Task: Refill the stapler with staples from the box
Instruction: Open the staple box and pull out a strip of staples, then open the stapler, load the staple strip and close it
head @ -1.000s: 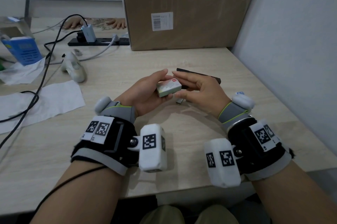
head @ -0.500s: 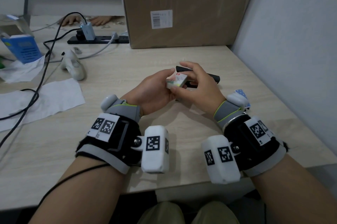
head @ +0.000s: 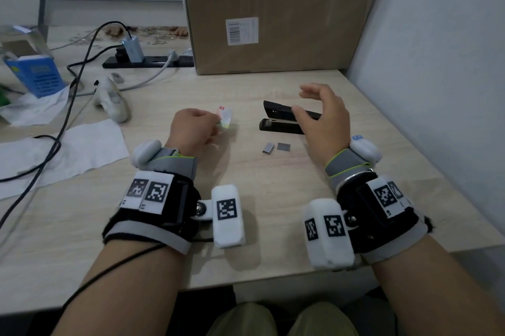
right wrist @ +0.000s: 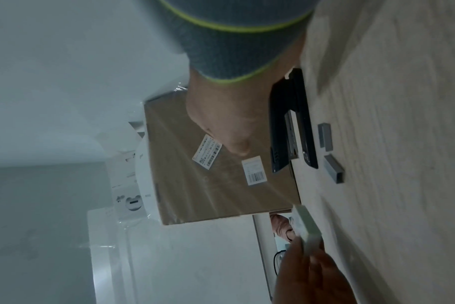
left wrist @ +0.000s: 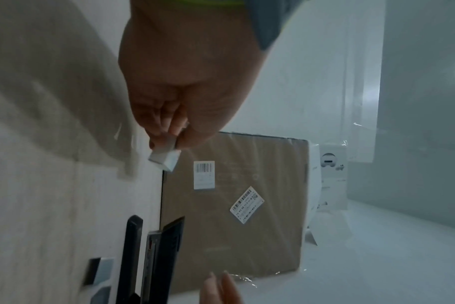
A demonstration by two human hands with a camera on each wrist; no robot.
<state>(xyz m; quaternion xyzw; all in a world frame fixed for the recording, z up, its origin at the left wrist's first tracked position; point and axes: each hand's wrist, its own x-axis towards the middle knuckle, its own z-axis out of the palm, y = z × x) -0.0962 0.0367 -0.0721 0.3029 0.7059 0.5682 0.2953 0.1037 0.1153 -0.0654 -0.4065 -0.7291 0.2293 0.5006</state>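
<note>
Stapler (head: pixel 284 120) sits flipped open on the worktop (head: pixel 246 226), two staple strips (head: pixel 276 147) beside it, none loaded yet. Left hand (head: pixel 191 130) pinches the staple box (head: pixel 225 116); right hand (head: pixel 325 117) hovers empty, grip loose.

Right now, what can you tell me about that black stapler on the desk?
The stapler is black, slim and looks like plastic with a metal channel inside. It lies on the pale wooden desk, its top arm hinged up so the staple channel is exposed. The right hand hovers over its far end with relaxed fingers; whether it touches is unclear. Two grey staple strips lie on the desk just in front of it, apart from it.
</note>
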